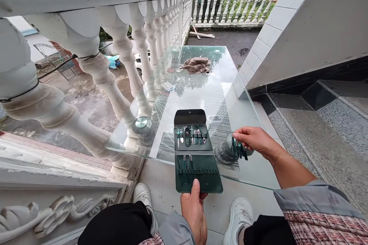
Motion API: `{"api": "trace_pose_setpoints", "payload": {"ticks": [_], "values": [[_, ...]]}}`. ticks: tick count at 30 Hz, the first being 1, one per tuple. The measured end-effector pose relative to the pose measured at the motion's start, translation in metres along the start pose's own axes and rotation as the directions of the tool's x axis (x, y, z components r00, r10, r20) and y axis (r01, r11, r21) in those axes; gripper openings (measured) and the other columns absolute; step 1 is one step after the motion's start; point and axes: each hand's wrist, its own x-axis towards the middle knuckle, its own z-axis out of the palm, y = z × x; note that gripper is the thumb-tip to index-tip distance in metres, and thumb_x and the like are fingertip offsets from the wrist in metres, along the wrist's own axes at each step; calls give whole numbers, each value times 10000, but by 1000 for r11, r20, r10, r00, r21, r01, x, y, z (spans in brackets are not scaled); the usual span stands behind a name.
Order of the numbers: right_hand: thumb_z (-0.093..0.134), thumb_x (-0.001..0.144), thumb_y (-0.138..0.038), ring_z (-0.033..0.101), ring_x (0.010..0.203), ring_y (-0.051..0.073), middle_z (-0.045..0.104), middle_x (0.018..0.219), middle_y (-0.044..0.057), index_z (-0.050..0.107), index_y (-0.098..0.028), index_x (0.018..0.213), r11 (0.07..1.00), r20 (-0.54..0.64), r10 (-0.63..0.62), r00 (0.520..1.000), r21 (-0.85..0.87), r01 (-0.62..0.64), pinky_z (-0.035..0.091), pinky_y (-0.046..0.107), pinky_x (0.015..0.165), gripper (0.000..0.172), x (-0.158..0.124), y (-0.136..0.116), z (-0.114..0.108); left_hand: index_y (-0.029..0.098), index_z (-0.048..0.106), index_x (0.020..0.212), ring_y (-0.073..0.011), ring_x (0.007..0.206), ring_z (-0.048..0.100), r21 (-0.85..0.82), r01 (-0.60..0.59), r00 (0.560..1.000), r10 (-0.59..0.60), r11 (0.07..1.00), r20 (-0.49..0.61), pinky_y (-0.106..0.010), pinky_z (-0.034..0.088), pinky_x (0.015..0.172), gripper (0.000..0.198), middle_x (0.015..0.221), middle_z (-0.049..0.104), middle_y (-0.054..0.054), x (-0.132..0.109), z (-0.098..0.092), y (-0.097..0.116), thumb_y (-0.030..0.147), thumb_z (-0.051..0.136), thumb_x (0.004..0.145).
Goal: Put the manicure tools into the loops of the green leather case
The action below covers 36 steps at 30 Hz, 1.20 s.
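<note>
A dark green manicure case (198, 168) lies unfolded on the near edge of a glass table (201, 88), its lower flap hanging over the rim. Scissors, clippers and other small tools (191, 136) sit in its upper loops; a few slim tools (184, 162) stay in the lower band. My left hand (194, 208) grips the case's bottom edge, thumb on top. My right hand (254, 141) hovers right of the case, fingers pinched on a bunch of several slim green-handled tools (238, 149).
A crumpled brown cloth (197, 65) lies at the table's far end. A white balustrade (120, 49) runs along the left. A tiled stair wall (287, 19) and steps rise on the right. My white shoes (240, 214) rest under the table's near edge.
</note>
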Motion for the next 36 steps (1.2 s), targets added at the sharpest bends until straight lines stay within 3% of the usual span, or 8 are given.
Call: {"api": "trace_pose_setpoints", "payload": {"ticks": [10, 14, 16, 18, 20, 22, 25, 36], "values": [[592, 687, -343, 524, 532, 130, 578, 556, -7, 655, -187, 707, 956, -66, -109, 992, -281, 87, 409, 246, 487, 169, 31, 18, -3, 169, 499, 1295, -239, 953, 637, -2, 9, 1000, -9, 1000, 9, -294, 523, 769, 613, 1214, 596, -123, 2, -2, -1, 371, 711, 756], [583, 711, -334, 591, 744, 202, 671, 798, 39, 682, -213, 772, 843, -144, -246, 959, -519, 139, 435, 311, 651, 168, 23, 6, -2, 141, 502, 1293, -251, 979, 629, 10, 4, 1000, -5, 1000, 18, -302, 512, 806, 625, 1209, 596, -137, 2, -2, -3, 398, 702, 759], [557, 730, -320, 592, 818, 218, 674, 876, 51, 677, -214, 790, 819, -163, -342, 926, -535, 209, 434, 327, 719, 172, 10, -5, 9, 146, 488, 1306, -257, 994, 623, -2, -13, 1000, 13, 1000, 19, -298, 509, 813, 649, 1224, 587, -137, 1, 0, -2, 406, 706, 753], [520, 756, -312, 594, 832, 198, 678, 874, 38, 667, -220, 790, 839, -120, -404, 907, -443, 316, 432, 314, 767, 176, -7, -16, 28, 164, 459, 1330, -257, 1017, 612, -46, -43, 999, 44, 998, 18, -295, 510, 815, 671, 1246, 573, -129, 1, 2, -1, 406, 703, 754], [505, 769, -332, 599, 794, 176, 680, 819, 16, 658, -228, 783, 868, 39, -391, 920, -317, 383, 439, 288, 742, 186, -24, -24, 51, 176, 444, 1339, -256, 1047, 598, -103, -82, 997, 83, 991, 4, -293, 511, 819, 670, 1259, 564, -124, 0, 4, 0, 403, 696, 760], [491, 775, -337, 594, 721, 162, 670, 772, 13, 653, -219, 781, 892, 230, -332, 915, -240, 384, 442, 271, 668, 200, -39, -29, 75, 173, 465, 1320, -258, 1068, 588, -135, -108, 994, 108, 985, -8, -294, 510, 826, 657, 1248, 572, -126, 1, 5, 0, 388, 709, 748], [463, 788, -318, 568, 633, 142, 655, 722, 19, 642, -197, 762, 905, 364, -260, 894, -230, 357, 424, 255, 594, 218, -51, -32, 101, 152, 533, 1253, -270, 1067, 591, -143, -118, 993, 119, 983, 0, -305, 505, 842, 639, 1199, 603, -137, 3, 4, 0, 376, 753, 697], [571, 711, -227, 514, 545, 97, 602, 634, -9, 601, -184, 667, 941, 341, -185, 921, -208, 267, 395, 214, 517, 68, -48, -36, 125, 128, 578, 1181, -298, 1065, 591, -147, -77, 997, 76, 986, -9, -328, 500, 852, 649, 1132, 635, -151, 4, -1, -1, 409, 793, 637]]}}
